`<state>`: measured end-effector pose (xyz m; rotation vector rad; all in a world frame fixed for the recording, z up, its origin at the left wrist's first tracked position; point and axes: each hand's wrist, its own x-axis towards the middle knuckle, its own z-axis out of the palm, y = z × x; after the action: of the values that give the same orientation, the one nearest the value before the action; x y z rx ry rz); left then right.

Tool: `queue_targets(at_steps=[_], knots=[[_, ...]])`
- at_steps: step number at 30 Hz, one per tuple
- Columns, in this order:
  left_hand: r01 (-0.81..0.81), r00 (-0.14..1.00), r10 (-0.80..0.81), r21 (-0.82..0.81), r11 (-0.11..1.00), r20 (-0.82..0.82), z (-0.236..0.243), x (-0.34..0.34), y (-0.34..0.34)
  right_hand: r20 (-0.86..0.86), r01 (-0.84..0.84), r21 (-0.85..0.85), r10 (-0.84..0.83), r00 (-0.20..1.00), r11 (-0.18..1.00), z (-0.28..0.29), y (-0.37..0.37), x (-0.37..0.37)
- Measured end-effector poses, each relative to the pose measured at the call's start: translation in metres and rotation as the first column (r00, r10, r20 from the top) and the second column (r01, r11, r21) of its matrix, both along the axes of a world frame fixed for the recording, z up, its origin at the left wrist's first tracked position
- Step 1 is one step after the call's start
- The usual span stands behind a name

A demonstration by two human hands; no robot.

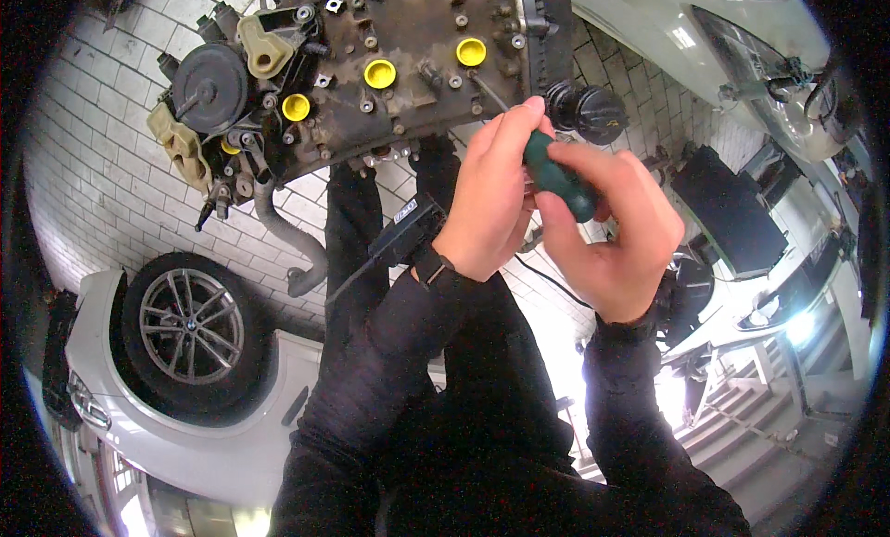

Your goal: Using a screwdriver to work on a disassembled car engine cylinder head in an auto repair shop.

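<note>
A screwdriver with a dark green handle (560, 177) is between my two hands, its thin metal shaft slanting up and left. The shaft's tip meets the dirty dark engine cover (413, 36) just below the rightmost yellow plug (471, 52). My left hand (493, 185) has its fingers closed round the front of the screwdriver. With thumb and fingers my right hand (616, 222) grips the handle's rear end. Two more yellow plugs, a middle one (379, 73) and a left one (296, 107), sit in the cover. Whether the tip sits in a fastener is too small to tell.
A round black part (209, 88) and a hanging hose (287, 236) are at the engine's left. A black cap (601, 114) juts out at its right. White cars stand on both sides, one with a wheel (192, 326) at lower left. The floor is light tile.
</note>
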<state>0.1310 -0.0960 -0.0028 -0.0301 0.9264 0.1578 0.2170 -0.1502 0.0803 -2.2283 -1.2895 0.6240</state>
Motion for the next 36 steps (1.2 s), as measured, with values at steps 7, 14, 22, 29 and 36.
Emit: queue_targets(at_steps=[7,14,22,29,36], knots=[[-0.047,0.998,0.051,-0.127,0.991,0.029,-0.003,0.007,-0.005,0.062,0.062,-0.034,-0.06,0.996,0.998,-0.001,0.002,0.003],[-0.049,0.997,0.056,-0.108,0.993,0.057,-0.006,0.004,-0.005,-0.06,0.146,-0.121,-0.154,0.986,0.982,0.001,0.001,-0.001],[-0.016,0.996,0.031,-0.168,0.986,0.089,-0.008,0.001,-0.001,-0.057,0.102,-0.101,-0.108,0.992,0.99,0.003,-0.001,0.004],[-0.006,1.0,0.008,-0.115,0.993,0.016,-0.004,0.001,-0.005,-0.001,-0.052,-0.062,0.052,0.999,0.997,0.006,-0.002,0.008],[0.114,0.993,-0.117,-0.099,0.989,-0.028,0.011,-0.015,-0.023,-0.038,-0.057,-0.066,0.055,0.998,0.996,0.009,-0.021,0.0]])
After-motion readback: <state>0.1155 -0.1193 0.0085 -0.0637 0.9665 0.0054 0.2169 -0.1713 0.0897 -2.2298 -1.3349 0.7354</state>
